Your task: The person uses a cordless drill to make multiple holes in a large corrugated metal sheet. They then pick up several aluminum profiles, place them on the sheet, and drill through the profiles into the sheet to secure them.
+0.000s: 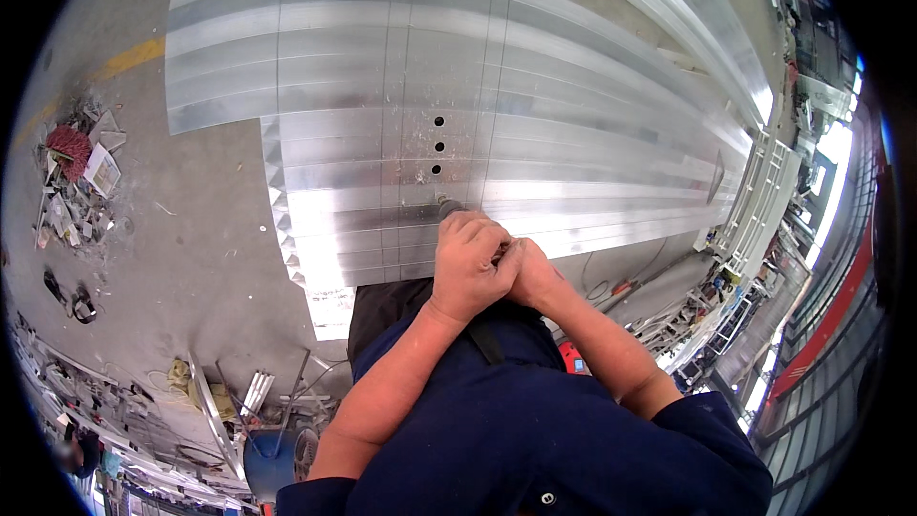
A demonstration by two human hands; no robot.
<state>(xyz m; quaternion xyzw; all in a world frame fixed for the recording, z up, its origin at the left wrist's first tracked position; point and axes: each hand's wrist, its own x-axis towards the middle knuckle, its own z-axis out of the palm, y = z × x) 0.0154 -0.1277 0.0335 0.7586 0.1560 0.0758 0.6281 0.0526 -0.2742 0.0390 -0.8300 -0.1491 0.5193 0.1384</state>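
Observation:
My left hand is closed around the front of a power drill, whose dark nose points down at a panel. Close behind it my right hand is also closed on the drill, its fingers partly hidden. Most of the drill's body is covered by my hands. The silvery metal panels lie side by side under the drill, marked with thin dark lines across them. Three round holes run in a row just beyond the drill's tip. Pale shavings are scattered around the holes and the tip.
A scrap heap with a red bundle lies on the floor at left. Long metal profiles stretch across the far right. A blue bin stands at lower left among rods. A red object with a small screen is beside my waist.

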